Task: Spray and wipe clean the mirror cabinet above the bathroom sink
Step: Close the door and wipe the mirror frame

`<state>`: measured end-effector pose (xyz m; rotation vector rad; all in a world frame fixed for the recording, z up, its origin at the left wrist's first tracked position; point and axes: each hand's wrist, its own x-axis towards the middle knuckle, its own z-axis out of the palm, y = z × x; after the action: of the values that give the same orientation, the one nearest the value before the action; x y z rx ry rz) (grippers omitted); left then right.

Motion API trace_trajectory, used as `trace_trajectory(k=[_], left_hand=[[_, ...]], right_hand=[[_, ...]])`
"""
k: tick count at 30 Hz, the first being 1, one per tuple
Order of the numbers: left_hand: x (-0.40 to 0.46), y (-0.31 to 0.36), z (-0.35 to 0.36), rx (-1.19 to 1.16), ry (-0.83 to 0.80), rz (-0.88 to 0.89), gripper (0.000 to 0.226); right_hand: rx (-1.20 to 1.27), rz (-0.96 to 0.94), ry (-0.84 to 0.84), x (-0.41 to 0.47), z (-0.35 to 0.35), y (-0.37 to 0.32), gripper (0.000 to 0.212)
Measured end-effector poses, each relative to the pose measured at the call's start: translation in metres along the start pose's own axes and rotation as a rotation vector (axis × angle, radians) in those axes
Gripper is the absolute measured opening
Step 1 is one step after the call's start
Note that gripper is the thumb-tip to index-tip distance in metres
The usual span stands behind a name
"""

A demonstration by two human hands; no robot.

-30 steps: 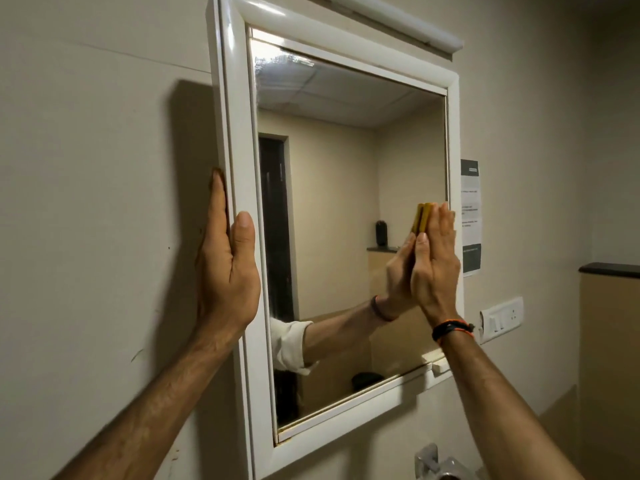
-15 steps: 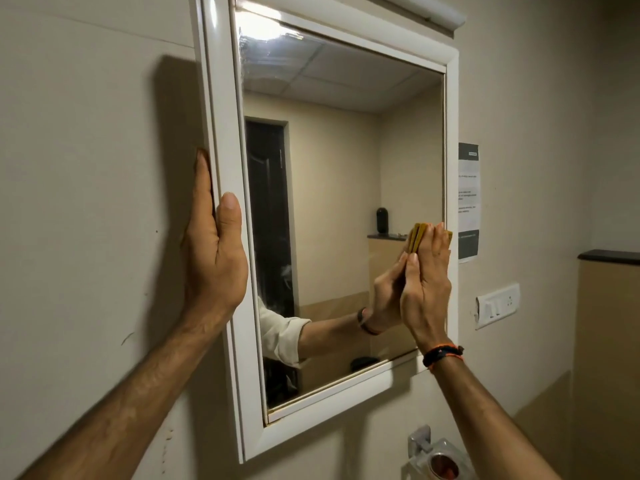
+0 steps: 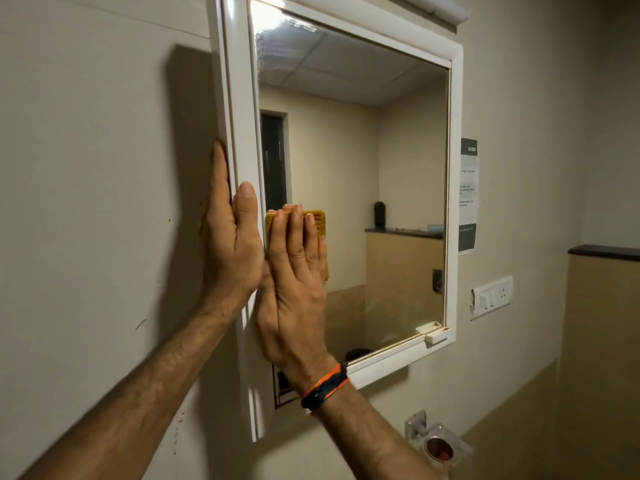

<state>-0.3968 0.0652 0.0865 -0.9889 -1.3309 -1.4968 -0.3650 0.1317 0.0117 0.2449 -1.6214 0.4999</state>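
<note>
yellow cleaning cloth (image 3: 313, 221), folded into a ribbed pad, lies flat against the glass of a white-framed mirror cabinet (image 3: 453, 188) mounted on a beige bathroom wall (image 3: 86, 168). the person's right hand (image 3: 294, 289) presses it there with straight fingers spread over the pad, near the left edge of the glass at about mid-height; the grip is an open, flat palm rather than a pinch, and the cloth's upper and right edges show past the fingertips. an orange and dark blue woven band (image 3: 325, 386) circles the right wrist. the left hand (image 3: 232, 244) rests upright against the outer left side of the cabinet frame, fingers straight, thumb lying along the front of the frame just beside the right hand, holding nothing. the mirror reflects a panelled ceiling, a dark doorway and a ledge carrying a small dark object, possibly a speaker, though it is too small to tell. a white plastic catch (image 3: 435, 336) sits at the frame's lower right corner. on the wall to the right hang a printed notice (image 3: 468, 195) and a white switch plate (image 3: 491, 296). below the cabinet a clear holder (image 3: 438, 445) juts from the wall.
</note>
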Motion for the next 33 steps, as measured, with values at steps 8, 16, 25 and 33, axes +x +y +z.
trace_trajectory(k=[8,16,25,33], left_hand=[[-0.045,-0.005,-0.008,0.004,-0.016,-0.075,0.055],[-0.065,-0.013,-0.010,0.024,-0.008,-0.043,0.053],[-0.067,-0.018,-0.009,0.053,0.020,-0.017,0.052],[-0.067,-0.020,-0.008,0.057,0.034,-0.007,0.051]], right_hand=[[0.036,0.017,-0.050,-0.024,-0.008,-0.010,0.054],[-0.040,-0.049,-0.057,-0.035,-0.016,0.021,0.054],[-0.066,0.271,0.158,-0.017,-0.071,0.133,0.055],[-0.108,0.410,0.181,-0.007,-0.108,0.180,0.055]])
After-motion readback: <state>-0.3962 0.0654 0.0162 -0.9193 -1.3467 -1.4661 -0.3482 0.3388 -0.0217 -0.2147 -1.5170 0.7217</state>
